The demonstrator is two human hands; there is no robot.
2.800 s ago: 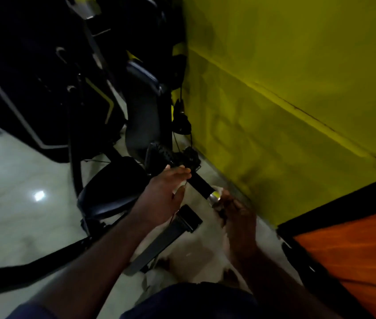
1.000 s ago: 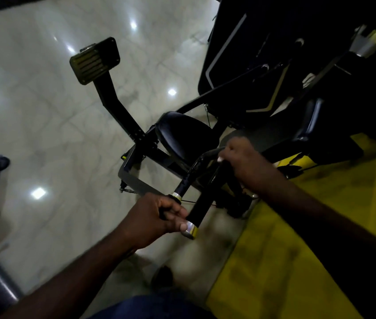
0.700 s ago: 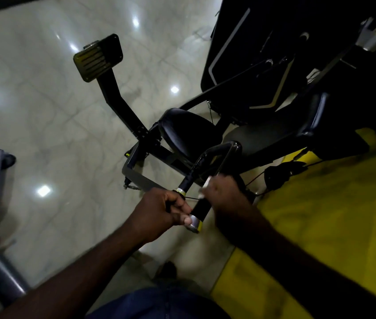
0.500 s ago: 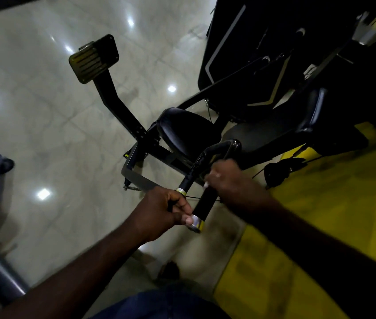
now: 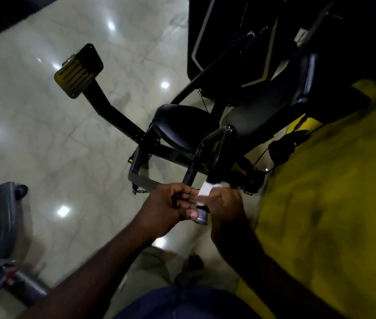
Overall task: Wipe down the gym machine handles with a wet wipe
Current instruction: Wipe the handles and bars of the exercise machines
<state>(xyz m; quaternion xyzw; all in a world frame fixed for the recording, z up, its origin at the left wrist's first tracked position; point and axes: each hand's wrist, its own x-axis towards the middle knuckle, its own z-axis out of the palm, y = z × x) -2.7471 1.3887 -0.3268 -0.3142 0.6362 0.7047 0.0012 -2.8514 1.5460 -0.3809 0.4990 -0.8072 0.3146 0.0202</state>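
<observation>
A black U-shaped gym machine handle (image 5: 219,143) rises from the middle of the view, with two grips that run down toward me. My left hand (image 5: 168,208) is closed around the left grip near its end. My right hand (image 5: 223,206) grips the right grip just above its silver end cap (image 5: 202,218). A white wet wipe (image 5: 205,188) sticks out between my right fingers and the grip.
A black padded seat (image 5: 180,125) and the machine's frame sit behind the handle. A yellow-faced footplate (image 5: 78,70) stands out on an arm at the upper left. A yellow wall (image 5: 332,203) is close on the right. Grey tubing (image 5: 7,217) lies at the left on the glossy tiled floor.
My right hand has slid down the right grip toward its silver end with the wipe. My left hand has stayed on the left grip.
</observation>
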